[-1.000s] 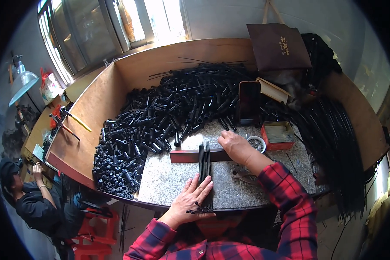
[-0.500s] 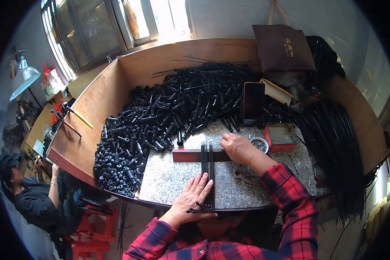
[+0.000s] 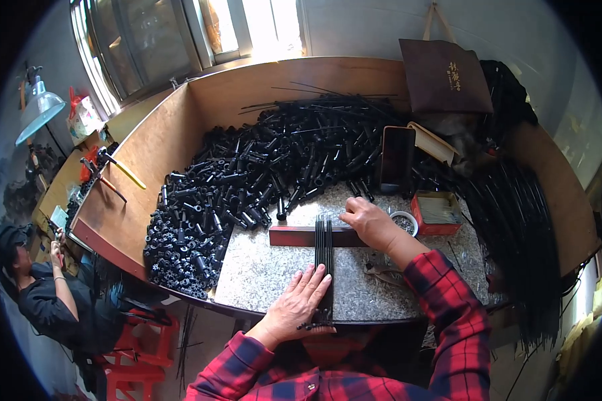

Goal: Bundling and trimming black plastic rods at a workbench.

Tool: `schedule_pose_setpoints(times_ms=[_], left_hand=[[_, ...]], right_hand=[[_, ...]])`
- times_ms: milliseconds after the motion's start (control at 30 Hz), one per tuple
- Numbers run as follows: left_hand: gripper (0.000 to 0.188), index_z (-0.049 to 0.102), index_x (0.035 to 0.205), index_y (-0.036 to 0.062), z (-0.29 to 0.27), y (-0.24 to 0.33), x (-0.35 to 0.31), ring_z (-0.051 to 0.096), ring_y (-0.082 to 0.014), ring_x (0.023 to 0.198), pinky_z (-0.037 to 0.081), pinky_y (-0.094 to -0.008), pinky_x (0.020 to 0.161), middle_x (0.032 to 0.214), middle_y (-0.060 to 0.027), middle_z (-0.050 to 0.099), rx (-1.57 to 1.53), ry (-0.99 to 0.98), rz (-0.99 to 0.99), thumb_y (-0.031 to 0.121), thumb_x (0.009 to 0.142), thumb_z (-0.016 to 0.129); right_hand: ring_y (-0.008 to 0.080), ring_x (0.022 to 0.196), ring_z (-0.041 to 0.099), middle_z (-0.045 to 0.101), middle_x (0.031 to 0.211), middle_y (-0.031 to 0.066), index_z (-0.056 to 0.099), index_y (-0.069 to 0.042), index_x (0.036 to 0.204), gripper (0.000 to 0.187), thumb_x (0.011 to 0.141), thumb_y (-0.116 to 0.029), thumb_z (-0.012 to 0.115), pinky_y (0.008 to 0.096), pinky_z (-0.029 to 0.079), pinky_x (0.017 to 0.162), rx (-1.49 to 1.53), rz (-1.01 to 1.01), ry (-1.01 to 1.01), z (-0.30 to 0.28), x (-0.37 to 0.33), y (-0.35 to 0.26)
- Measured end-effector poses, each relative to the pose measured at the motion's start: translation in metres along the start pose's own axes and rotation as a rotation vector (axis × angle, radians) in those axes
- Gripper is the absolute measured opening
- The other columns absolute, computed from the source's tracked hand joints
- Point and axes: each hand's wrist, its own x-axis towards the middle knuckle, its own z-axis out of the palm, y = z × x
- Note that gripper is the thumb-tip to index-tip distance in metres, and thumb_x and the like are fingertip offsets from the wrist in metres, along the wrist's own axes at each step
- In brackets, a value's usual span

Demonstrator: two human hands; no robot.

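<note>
A row of thin black rods (image 3: 324, 250) lies side by side across a long red and dark bar (image 3: 292, 236) on the speckled stone slab (image 3: 251, 281). My left hand (image 3: 299, 299) rests flat on the rods, fingers stretched out, near their knobbed lower ends at the slab's front edge. To the right of the rods' far tips is my right hand (image 3: 371, 224), over the bar's right end. Its fingers are pinched together; whatever they hold is too small to make out. Beside it stands a small white bowl (image 3: 416, 228) of tiny metal pieces.
Black tubular parts (image 3: 247, 174) heap behind and left. Right of the bowl are a red box (image 3: 437, 228) of thin pale pins and a bundle of black rods (image 3: 515, 220). Pliers (image 3: 384, 271) lie near my right wrist; a phone (image 3: 398, 160) stands behind. A co-worker (image 3: 47, 287) sits left.
The rods lie closer together, the gap between their two groups having closed. Their knobbed ends are less fanned out. My right hand stays near the rod tips, and the whole view shifted slightly.
</note>
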Motion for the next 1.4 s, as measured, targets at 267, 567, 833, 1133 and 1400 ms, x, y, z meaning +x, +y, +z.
schedule_pose_setpoints(times_ms=[267, 567, 833, 1133, 1400], left_hand=[[0.107, 0.023, 0.141, -0.0045, 0.003, -0.002, -0.001, 0.016, -0.0383, 0.14, 0.017, -0.0455, 0.113, 0.148, -0.0263, 0.019, -0.103, 0.038, -0.028, 0.063, 0.07, 0.065], [0.108, 0.025, 0.141, -0.0048, 0.003, -0.002, -0.003, 0.019, -0.0386, 0.139, 0.018, -0.0457, 0.113, 0.147, -0.0267, 0.021, -0.068, 0.049, -0.026, 0.066, 0.069, 0.064], [0.108, 0.025, 0.14, -0.0052, 0.007, -0.003, -0.002, 0.022, -0.0393, 0.138, 0.02, -0.0465, 0.112, 0.147, -0.0275, 0.021, -0.059, 0.073, -0.017, 0.066, 0.069, 0.063], [0.099, 0.029, 0.143, 0.008, 0.007, -0.004, -0.003, 0.022, -0.0407, 0.137, 0.022, -0.049, 0.111, 0.148, -0.0272, 0.019, -0.052, 0.063, 0.008, 0.064, 0.07, 0.064], [0.093, 0.034, 0.141, 0.0069, 0.006, -0.004, -0.006, 0.024, -0.0405, 0.136, 0.023, -0.0496, 0.11, 0.147, -0.027, 0.022, -0.004, 0.078, 0.005, 0.06, 0.071, 0.066]], right_hand=[[0.0275, 0.086, 0.058, 0.056, 0.088, 0.0115, 0.067, -0.006, 0.093, 0.022, 0.075, -0.001, 0.054, 0.036, 0.049, 0.076, 0.054, 0.002, -0.045, 0.004, 0.003, 0.0], [0.0284, 0.091, 0.058, 0.055, 0.091, 0.0123, 0.061, -0.005, 0.087, 0.013, 0.077, -0.005, 0.053, 0.0362, 0.049, 0.079, 0.036, 0.008, -0.089, 0.003, 0.004, 0.0], [0.0285, 0.091, 0.057, 0.055, 0.091, 0.0126, 0.06, -0.003, 0.091, 0.016, 0.077, -0.004, 0.053, 0.0362, 0.049, 0.079, -0.003, -0.011, -0.121, 0.0, 0.007, -0.008], [0.0312, 0.088, 0.061, 0.058, 0.093, 0.014, 0.062, -0.002, 0.094, 0.017, 0.078, -0.001, 0.056, 0.0371, 0.051, 0.076, 0.127, 0.076, 0.042, -0.025, 0.002, -0.012], [0.0358, 0.083, 0.062, 0.062, 0.089, 0.0168, 0.067, -0.004, 0.082, 0.012, 0.075, -0.007, 0.059, 0.0438, 0.051, 0.074, -0.353, 0.517, -0.16, -0.093, -0.071, 0.092]])
